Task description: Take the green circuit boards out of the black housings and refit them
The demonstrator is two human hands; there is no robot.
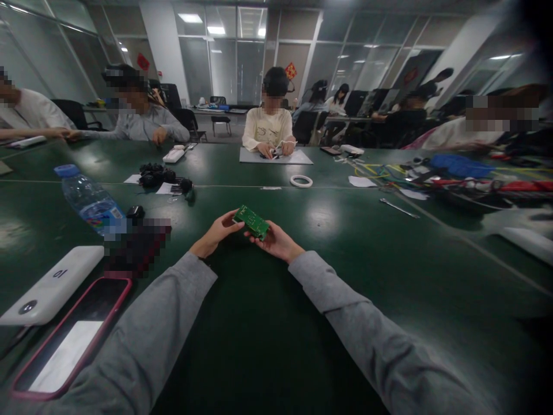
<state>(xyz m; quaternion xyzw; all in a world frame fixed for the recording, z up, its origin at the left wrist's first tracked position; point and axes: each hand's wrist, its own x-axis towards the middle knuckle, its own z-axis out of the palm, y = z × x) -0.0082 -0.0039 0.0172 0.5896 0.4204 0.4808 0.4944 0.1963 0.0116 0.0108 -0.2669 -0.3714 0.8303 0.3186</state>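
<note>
1. Lying close by on the left of the green desk (pixel 259 357) are a phone (pixel 64 360) in a red case and a white power bank (pixel 54 282).
2. A bit farther out, both hands hold a green circuit board (pixel 253 221) up over the desk. It sits between them, tilted, with one flat side showing.
3. The left hand (pixel 212 236) has its fingers closed on the board's left end, with the thumb near the corner.
4. The right hand (pixel 281 243) has its fingers closed on the other end. Some of them curl under it. Its far side is hidden.
5. The board looks light, thin and stiff, not soft. It may be a little smooth, and its tiny parts could break if squeezed hard. The edges and corners seem the best spots to hold, with just a soft pinch.
6. Past the hands, well apart from the board, a white ring (pixel 301 181) lies flat on the desk.
7. Across the desk, a person (pixel 268 128) has both hands over a gray mat (pixel 302 158).
</note>
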